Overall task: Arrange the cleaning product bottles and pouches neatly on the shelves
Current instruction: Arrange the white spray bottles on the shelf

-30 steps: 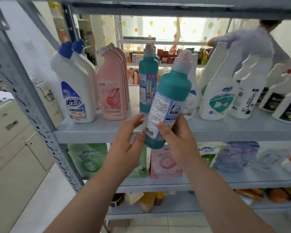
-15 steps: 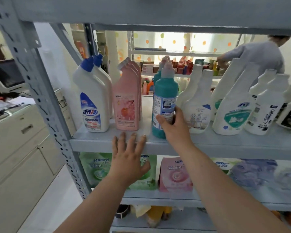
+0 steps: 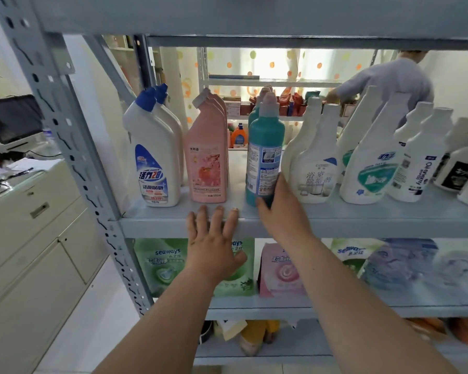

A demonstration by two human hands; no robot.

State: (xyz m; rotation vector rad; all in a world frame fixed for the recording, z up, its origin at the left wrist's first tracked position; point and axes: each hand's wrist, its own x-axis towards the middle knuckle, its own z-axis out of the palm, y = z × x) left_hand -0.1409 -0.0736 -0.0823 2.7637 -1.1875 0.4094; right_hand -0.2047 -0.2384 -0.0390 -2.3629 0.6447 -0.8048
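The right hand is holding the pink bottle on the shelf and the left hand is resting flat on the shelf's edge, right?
Not quite. In the head view the right hand is holding the teal bottle, not the pink bottle standing beside it. The left hand does rest flat on the shelf edge.

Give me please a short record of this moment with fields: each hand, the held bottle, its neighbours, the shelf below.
right hand: gripping the base of the teal bottle
teal bottle: upright on the upper shelf, label turned to the camera
left hand: open, fingers flat on the shelf's front edge, holding nothing
left neighbour: pink bottle, a small gap between
right neighbour: white spray bottle, close beside
shelf below: green pouch and pink pouch standing
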